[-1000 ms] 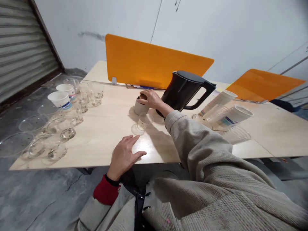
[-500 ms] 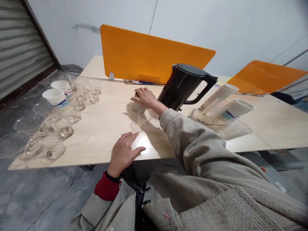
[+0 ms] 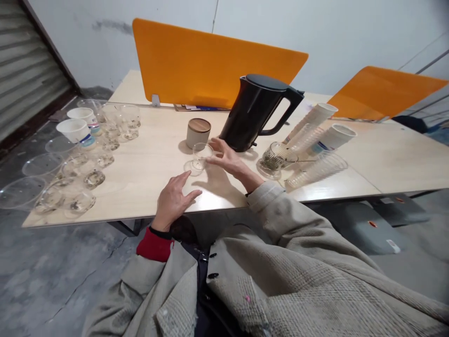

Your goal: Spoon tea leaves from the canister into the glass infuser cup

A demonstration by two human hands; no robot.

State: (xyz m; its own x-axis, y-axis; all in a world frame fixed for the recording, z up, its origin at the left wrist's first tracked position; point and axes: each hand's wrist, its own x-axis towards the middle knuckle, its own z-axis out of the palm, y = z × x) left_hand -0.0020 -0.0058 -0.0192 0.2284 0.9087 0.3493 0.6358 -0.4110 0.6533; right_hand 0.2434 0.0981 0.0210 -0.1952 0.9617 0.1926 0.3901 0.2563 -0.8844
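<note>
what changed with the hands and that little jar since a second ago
The right hand let go of the jar and drew back to the small clear cup, fingers at its rim. The left hand stayed flat on the table; jar and kettle stayed put.

Both hands open, palms down

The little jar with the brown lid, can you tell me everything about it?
The jar is short and round, with a pale grey body that looks like ceramic and a flat brown lid that looks like wood. The lid is on. It stands upright on the table, just left of the black kettle and behind a small clear glass. Neither hand touches it; the right hand is at the glass.
</note>
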